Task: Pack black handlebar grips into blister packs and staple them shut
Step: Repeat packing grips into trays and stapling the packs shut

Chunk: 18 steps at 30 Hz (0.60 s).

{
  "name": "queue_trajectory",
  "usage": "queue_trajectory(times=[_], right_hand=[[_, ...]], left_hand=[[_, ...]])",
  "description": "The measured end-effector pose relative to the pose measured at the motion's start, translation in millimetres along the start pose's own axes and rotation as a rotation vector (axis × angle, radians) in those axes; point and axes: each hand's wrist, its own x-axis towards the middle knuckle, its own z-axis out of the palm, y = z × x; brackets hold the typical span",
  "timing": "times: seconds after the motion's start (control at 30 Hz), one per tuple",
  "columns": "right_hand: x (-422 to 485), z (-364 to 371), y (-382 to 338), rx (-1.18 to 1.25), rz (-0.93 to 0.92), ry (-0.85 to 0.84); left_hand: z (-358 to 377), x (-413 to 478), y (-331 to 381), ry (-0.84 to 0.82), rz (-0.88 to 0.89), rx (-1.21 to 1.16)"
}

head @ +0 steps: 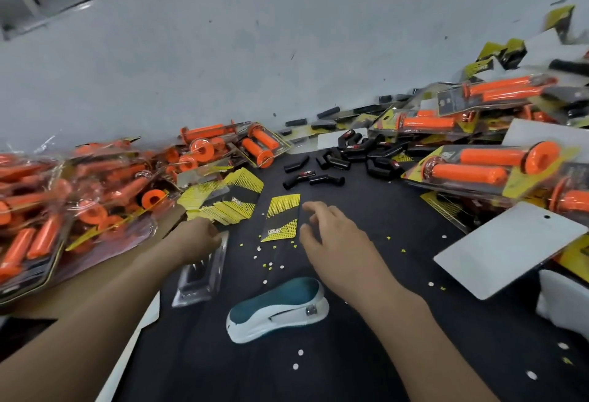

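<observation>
A clear blister pack lies on the black table at the left, and my left hand holds its far end with curled fingers. A yellow and black insert card lies flat in the middle. My right hand hovers just right of the card with fingers spread and nothing in it. Loose black handlebar grips lie scattered farther back. A white and teal stapler rests near the front, between my forearms.
A fanned stack of insert cards sits behind my left hand. Packed orange grips pile up at the left and at the right. A white backing card lies at the right. Small paper dots litter the table.
</observation>
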Motion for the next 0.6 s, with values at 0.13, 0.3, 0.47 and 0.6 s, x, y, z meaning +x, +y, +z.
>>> queue_trajectory(times=[0.13, 0.3, 0.47, 0.6], right_hand=[[-1, 2, -1, -0.009, -0.004, -0.004], [-2, 1, 4, -0.021, 0.013, 0.001], [-2, -2, 7, -0.014, 0.032, 0.013], [-3, -2, 6, -0.026, 0.027, 0.01]], left_hand=[[-7, -2, -4, 0.059, 0.006, -0.071], [-24, -9, -1, 0.14, 0.048, -0.144], [-16, -15, 3, 0.089, 0.078, -0.133], [-16, -19, 4, 0.197, 0.112, -0.127]])
